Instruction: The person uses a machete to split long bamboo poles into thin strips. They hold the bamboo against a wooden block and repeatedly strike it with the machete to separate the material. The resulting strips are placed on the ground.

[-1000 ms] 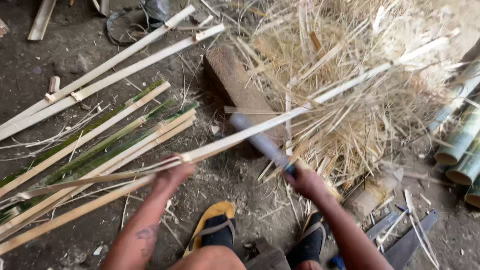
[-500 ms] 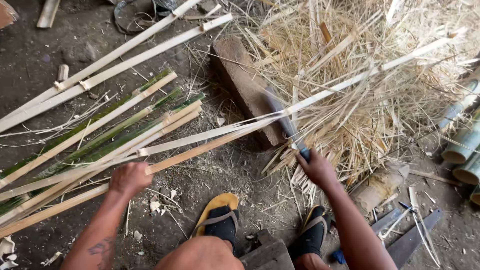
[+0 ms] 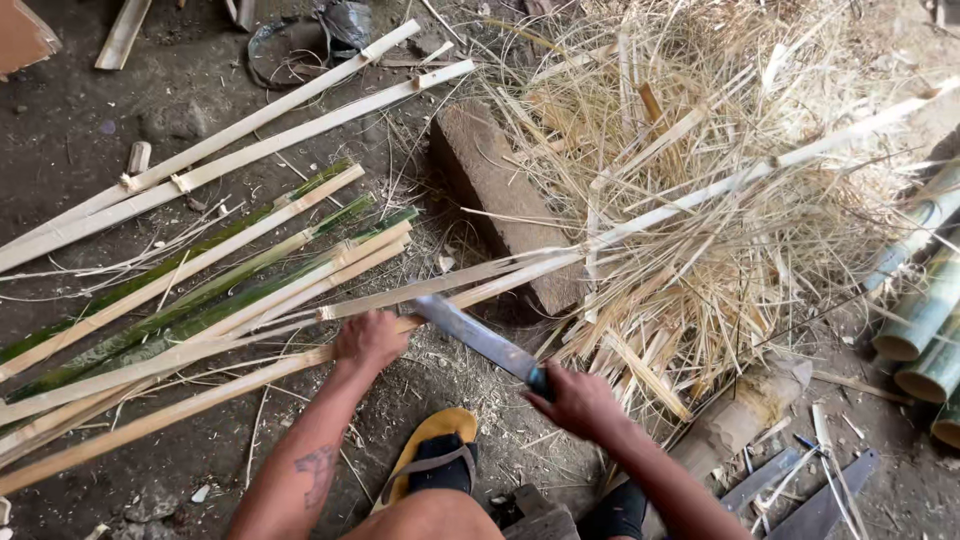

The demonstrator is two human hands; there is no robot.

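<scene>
**Blade laid on the strip, left hand back up beside it**

I see my left hand clamped around the long bamboo strip, which runs across the wooden block and on into the heap of pale shavings behind the block. Half a second ago that hand sat much farther down the strip, away from the block; now it grips just short of it. My right hand is closed on the handle of the long knife, whose blade now slants in to meet the strip right beside the left hand, on the near side of the block; earlier it lay over the block itself. I judge the edge is set for a shaving stroke along the strip. Split bamboo slats lie on the dirt floor left of the block, green culms far to its right.
</scene>
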